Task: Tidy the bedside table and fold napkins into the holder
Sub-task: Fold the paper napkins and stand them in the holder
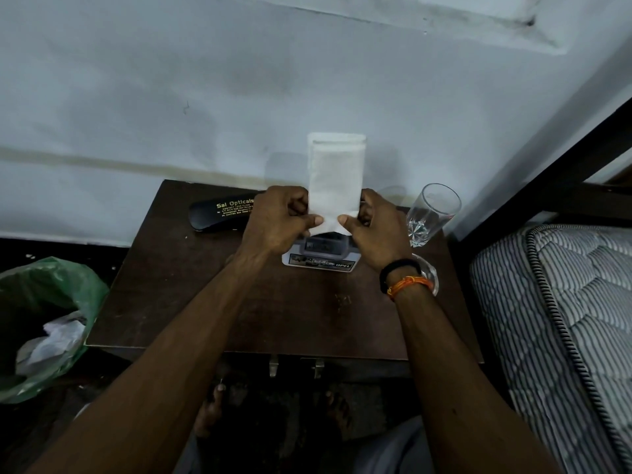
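A white napkin [336, 172], folded into a tall narrow strip, stands upright in the air above the dark wooden bedside table [212, 302]. My left hand [280, 220] pinches its lower left corner and my right hand [376, 224] pinches its lower right corner, thumbs almost meeting. Directly below the napkin sits a grey napkin holder [321, 256] with a printed label on its base; my hands hide much of it.
A black spectacle case [219, 213] lies at the table's back left. A clear drinking glass [431, 213] stands at the back right, and a second glass item [431, 273] shows behind my right wrist. A green-lined bin [48, 323] is on the left, a striped mattress [561, 323] on the right.
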`<state>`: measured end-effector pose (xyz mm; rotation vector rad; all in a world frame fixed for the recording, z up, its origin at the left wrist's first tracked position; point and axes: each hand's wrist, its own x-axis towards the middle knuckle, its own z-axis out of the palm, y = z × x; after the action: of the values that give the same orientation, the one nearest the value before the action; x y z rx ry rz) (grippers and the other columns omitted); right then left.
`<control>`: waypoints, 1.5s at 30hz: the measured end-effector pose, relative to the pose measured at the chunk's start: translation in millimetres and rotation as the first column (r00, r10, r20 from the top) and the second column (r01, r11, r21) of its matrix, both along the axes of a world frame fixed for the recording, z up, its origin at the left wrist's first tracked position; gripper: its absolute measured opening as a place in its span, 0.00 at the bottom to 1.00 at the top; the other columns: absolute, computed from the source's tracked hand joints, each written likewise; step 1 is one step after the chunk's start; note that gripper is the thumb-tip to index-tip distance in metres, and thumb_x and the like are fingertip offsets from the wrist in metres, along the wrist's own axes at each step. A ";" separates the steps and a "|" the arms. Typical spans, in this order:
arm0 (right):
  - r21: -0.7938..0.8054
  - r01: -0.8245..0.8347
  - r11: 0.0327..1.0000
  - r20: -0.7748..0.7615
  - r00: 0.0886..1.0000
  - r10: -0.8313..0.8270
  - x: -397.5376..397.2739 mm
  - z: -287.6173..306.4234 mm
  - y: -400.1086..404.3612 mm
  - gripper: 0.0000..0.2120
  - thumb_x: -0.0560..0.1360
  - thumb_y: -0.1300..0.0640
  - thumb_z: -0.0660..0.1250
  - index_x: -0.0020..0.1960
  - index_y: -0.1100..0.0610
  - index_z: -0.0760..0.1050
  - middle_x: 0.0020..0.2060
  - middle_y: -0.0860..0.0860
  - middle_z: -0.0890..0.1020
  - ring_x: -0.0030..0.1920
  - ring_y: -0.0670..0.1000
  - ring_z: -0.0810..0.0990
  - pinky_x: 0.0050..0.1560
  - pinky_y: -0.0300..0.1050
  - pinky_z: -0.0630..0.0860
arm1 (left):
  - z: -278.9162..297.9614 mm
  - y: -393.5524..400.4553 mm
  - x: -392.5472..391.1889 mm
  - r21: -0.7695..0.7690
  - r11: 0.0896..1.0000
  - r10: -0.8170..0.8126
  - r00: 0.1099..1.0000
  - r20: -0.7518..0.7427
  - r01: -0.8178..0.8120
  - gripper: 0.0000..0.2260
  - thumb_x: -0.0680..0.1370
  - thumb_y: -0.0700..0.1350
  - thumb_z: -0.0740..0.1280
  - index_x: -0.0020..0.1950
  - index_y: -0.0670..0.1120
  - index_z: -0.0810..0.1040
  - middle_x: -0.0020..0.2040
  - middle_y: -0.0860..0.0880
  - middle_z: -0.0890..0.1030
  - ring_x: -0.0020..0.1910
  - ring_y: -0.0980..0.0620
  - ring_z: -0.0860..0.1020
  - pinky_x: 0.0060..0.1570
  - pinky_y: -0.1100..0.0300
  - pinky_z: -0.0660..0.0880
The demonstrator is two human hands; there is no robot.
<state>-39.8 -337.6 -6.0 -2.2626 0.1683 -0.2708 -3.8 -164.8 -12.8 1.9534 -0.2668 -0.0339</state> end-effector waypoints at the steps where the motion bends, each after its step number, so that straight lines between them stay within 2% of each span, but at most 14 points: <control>1: -0.022 0.010 1.000 -0.003 1.000 -0.010 0.3 -0.2 0.1 0.12 0.71 0.57 0.73 0.54 0.53 0.78 0.46 0.50 0.86 0.47 0.52 0.83 0.51 0.55 0.81 | -0.7 -0.1 -0.2 0.011 1.000 0.003 1.000 0.012 -0.003 0.07 0.70 0.38 0.77 0.46 0.39 0.83 0.37 0.44 0.84 0.29 0.54 0.83 0.32 0.57 0.81; 5: -0.071 0.052 0.996 0.006 0.999 -0.052 1.0 -1.6 2.2 0.11 0.69 0.54 0.74 0.50 0.54 0.79 0.41 0.50 0.86 0.43 0.52 0.84 0.47 0.54 0.81 | -4.7 -0.6 0.0 0.066 0.997 0.027 0.997 0.074 -0.032 0.08 0.70 0.41 0.78 0.47 0.42 0.84 0.36 0.47 0.85 0.32 0.53 0.83 0.38 0.51 0.82; 9: -0.054 0.072 0.996 0.006 0.997 -0.072 1.7 -3.0 5.2 0.11 0.68 0.52 0.75 0.49 0.54 0.81 0.41 0.49 0.86 0.43 0.51 0.84 0.46 0.54 0.82 | -3.3 -1.7 1.6 0.110 0.988 0.090 0.986 0.137 -0.106 0.07 0.68 0.44 0.78 0.42 0.43 0.84 0.34 0.48 0.84 0.34 0.53 0.82 0.38 0.51 0.81; 13: -0.057 0.064 0.996 -0.021 0.998 -0.066 3.0 -4.1 5.6 0.13 0.66 0.54 0.76 0.49 0.53 0.81 0.41 0.49 0.86 0.43 0.51 0.84 0.46 0.55 0.82 | -5.7 -1.4 3.4 0.164 0.980 0.088 0.987 0.138 -0.110 0.07 0.67 0.44 0.78 0.41 0.44 0.84 0.33 0.49 0.83 0.34 0.53 0.82 0.39 0.52 0.80; 19: -0.213 0.094 0.973 -0.021 0.995 -0.100 4.2 -6.3 10.2 0.15 0.64 0.56 0.76 0.50 0.53 0.80 0.39 0.50 0.85 0.43 0.55 0.83 0.44 0.52 0.81 | -9.9 -3.5 1.5 0.267 0.956 0.073 0.983 0.168 -0.117 0.10 0.66 0.45 0.78 0.45 0.46 0.85 0.37 0.50 0.84 0.37 0.51 0.81 0.40 0.52 0.80; 26: -0.329 0.084 0.940 0.038 0.996 -0.076 5.1 -11.5 20.7 0.11 0.68 0.62 0.73 0.50 0.59 0.81 0.44 0.58 0.85 0.47 0.62 0.82 0.43 0.56 0.80 | -14.3 -11.1 -1.7 0.306 0.941 0.077 0.972 0.220 -0.144 0.08 0.66 0.44 0.76 0.39 0.46 0.79 0.35 0.48 0.79 0.41 0.42 0.79 0.36 0.54 0.74; 30: -0.271 0.113 0.956 0.038 0.994 -0.107 4.8 -9.5 19.9 0.12 0.66 0.61 0.73 0.49 0.57 0.80 0.44 0.57 0.85 0.47 0.62 0.83 0.43 0.54 0.80 | -16.5 -15.7 0.5 0.360 0.910 0.111 0.957 0.268 -0.206 0.11 0.67 0.41 0.75 0.41 0.37 0.77 0.44 0.38 0.78 0.47 0.37 0.76 0.37 0.48 0.73; 32: -0.207 0.132 0.969 0.034 0.991 -0.128 4.2 -5.4 18.8 0.13 0.64 0.59 0.74 0.49 0.55 0.80 0.43 0.56 0.86 0.47 0.60 0.83 0.43 0.53 0.80 | -18.2 -16.8 1.9 0.390 0.892 0.134 0.957 0.259 -0.231 0.11 0.66 0.41 0.75 0.42 0.38 0.77 0.46 0.38 0.75 0.48 0.37 0.74 0.36 0.50 0.70; 34: -0.186 0.135 0.973 0.034 0.991 -0.131 4.4 -1.8 16.2 0.15 0.63 0.57 0.75 0.50 0.54 0.81 0.43 0.54 0.86 0.46 0.57 0.84 0.43 0.51 0.81 | -21.3 -16.3 4.1 0.420 0.877 0.144 0.961 0.237 -0.235 0.12 0.66 0.45 0.76 0.42 0.40 0.78 0.45 0.42 0.72 0.49 0.40 0.74 0.36 0.54 0.65; 37: -0.216 0.126 0.968 0.034 0.992 -0.122 5.4 -0.8 14.2 0.14 0.64 0.56 0.77 0.49 0.54 0.80 0.41 0.53 0.85 0.44 0.56 0.83 0.42 0.50 0.81 | -21.8 -17.3 3.9 0.459 0.858 0.132 0.963 0.234 -0.229 0.12 0.67 0.45 0.76 0.43 0.40 0.78 0.44 0.46 0.67 0.50 0.40 0.72 0.36 0.54 0.63; 42: -0.284 0.108 0.953 0.045 0.994 -0.099 3.3 -4.9 17.7 0.10 0.66 0.61 0.74 0.46 0.57 0.79 0.38 0.54 0.84 0.42 0.58 0.82 0.43 0.54 0.80 | -17.4 -21.5 -0.4 0.474 0.846 0.140 0.960 0.242 -0.243 0.12 0.67 0.40 0.74 0.45 0.36 0.76 0.49 0.39 0.72 0.54 0.38 0.72 0.35 0.54 0.65; 45: -0.312 0.111 0.944 0.042 0.994 -0.103 2.4 -3.8 16.6 0.10 0.67 0.60 0.75 0.46 0.56 0.78 0.39 0.54 0.83 0.43 0.58 0.82 0.43 0.52 0.80 | -18.5 -21.1 -0.2 0.469 0.851 0.129 0.960 0.250 -0.237 0.12 0.66 0.40 0.74 0.43 0.36 0.76 0.47 0.40 0.72 0.52 0.38 0.73 0.34 0.55 0.63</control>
<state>-37.4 -321.0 -9.8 -2.5683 0.2503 -0.4081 -3.9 -186.0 -31.3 2.4958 -0.2207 0.2573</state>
